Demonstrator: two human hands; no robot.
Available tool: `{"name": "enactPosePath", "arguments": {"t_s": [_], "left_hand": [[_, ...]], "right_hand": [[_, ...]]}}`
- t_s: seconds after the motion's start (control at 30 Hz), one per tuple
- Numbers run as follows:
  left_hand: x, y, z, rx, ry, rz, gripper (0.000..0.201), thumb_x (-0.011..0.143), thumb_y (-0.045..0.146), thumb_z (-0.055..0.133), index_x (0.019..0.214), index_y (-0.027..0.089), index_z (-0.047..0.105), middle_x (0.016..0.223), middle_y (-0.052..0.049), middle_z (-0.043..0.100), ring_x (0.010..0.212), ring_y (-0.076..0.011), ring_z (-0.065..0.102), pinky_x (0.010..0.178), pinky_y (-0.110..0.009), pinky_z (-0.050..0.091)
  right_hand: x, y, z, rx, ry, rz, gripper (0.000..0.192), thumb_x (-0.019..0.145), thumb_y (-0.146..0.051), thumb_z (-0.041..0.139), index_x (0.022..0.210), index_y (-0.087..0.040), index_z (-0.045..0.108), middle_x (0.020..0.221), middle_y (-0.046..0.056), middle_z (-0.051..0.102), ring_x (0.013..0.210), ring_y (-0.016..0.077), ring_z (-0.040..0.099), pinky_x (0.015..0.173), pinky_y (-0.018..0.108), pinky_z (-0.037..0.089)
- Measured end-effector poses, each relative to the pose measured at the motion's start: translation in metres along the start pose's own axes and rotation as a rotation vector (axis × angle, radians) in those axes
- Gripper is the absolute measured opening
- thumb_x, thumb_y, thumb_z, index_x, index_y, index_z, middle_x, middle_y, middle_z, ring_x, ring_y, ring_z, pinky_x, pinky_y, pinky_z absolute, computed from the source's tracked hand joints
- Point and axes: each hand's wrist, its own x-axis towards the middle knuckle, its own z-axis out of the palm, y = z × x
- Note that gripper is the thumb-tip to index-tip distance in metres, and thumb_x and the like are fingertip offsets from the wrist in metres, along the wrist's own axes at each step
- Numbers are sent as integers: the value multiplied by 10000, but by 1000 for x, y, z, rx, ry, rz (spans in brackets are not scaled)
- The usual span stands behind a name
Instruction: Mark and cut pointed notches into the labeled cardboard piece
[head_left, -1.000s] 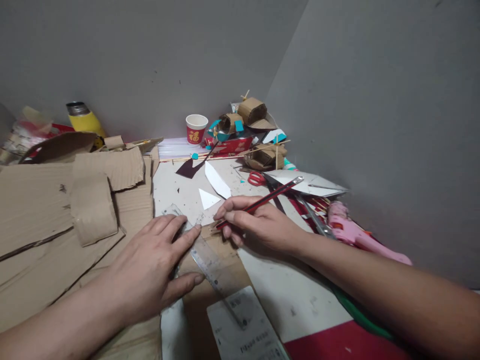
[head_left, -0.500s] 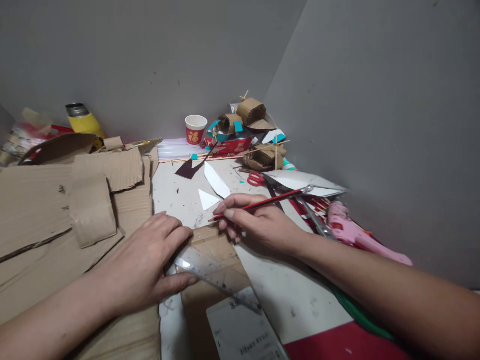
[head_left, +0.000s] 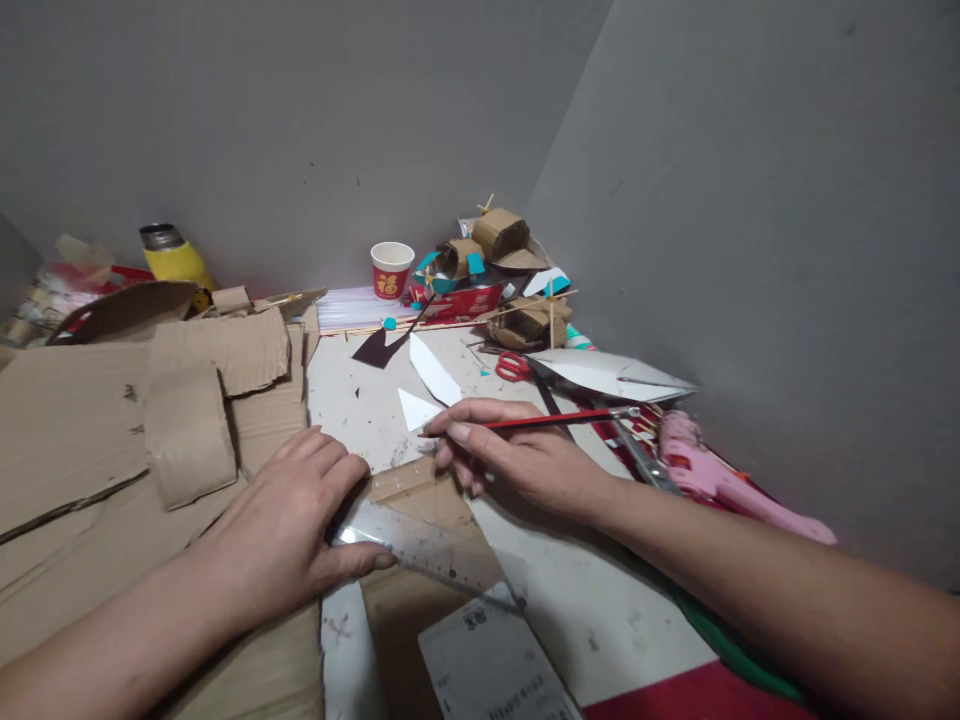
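My left hand presses flat on the left end of a clear plastic ruler, thumb along its lower edge. The ruler lies slanted across a brown cardboard strip on the white table. My right hand holds a red pencil, its tip pointing left just above the strip's top edge, near a small white paper triangle.
Large corrugated cardboard sheets cover the left side. At the back stand a red paper cup, a yellow bottle and a pile of cardboard models. Red scissors, a pink glue gun and white paper lie at right.
My left hand has swung the ruler from a steep diagonal to a flatter slant across the cardboard strip. My right hand lifted the pencil off the strip and leveled it.
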Motion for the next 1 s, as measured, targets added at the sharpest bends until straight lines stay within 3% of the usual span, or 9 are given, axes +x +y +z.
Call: {"name": "enactPosePath", "arguments": {"t_s": [0.4, 0.5, 0.63, 0.73, 0.83, 1.0], "left_hand": [[1, -8, 3, 41, 22, 6, 278, 917, 467, 572, 907, 189, 568, 865, -71, 593, 866, -282, 517, 763, -420, 418], [2, -8, 3, -10, 24, -3, 246, 914, 437, 584, 891, 193, 570, 855, -64, 595, 851, -270, 526, 725, -387, 418], [2, -7, 1, -58, 35, -10, 218, 907, 410, 587, 923, 193, 591, 860, -67, 605, 843, -264, 534, 704, -373, 421], [3, -6, 0, -88, 25, -11, 206, 904, 390, 592, 952, 190, 597, 866, -68, 609, 850, -260, 537, 713, -375, 424], [7, -5, -1, -118, 13, -17, 177, 905, 370, 585, 900, 193, 595, 838, -56, 600, 839, -251, 530, 723, -377, 419], [12, -3, -6, -267, 35, -51, 167, 895, 338, 597, 802, 205, 557, 779, -16, 583, 812, -223, 529, 734, -358, 405]], "right_hand": [[0, 1, -2, -11, -4, -42, 260, 943, -393, 579, 984, -147, 653, 778, 33, 681, 541, 77, 566, 492, 200, 477], [0, -3, -1, 4, 127, -117, 238, 929, -382, 601, 956, -156, 671, 749, 19, 676, 528, 84, 566, 491, 212, 480], [0, -7, -6, 49, 407, -377, 183, 946, -352, 588, 951, -198, 686, 762, 8, 669, 565, 106, 589, 524, 238, 488], [1, -7, -10, 64, 510, -443, 183, 971, -375, 553, 966, -235, 671, 767, 1, 666, 575, 119, 589, 544, 257, 496], [1, -6, -10, 26, 513, -437, 206, 980, -408, 534, 991, -247, 662, 778, 5, 680, 607, 131, 605, 594, 272, 513], [2, -10, -6, -152, 363, -268, 233, 947, -398, 575, 981, -196, 687, 815, 42, 722, 706, 153, 641, 692, 285, 528]]}}
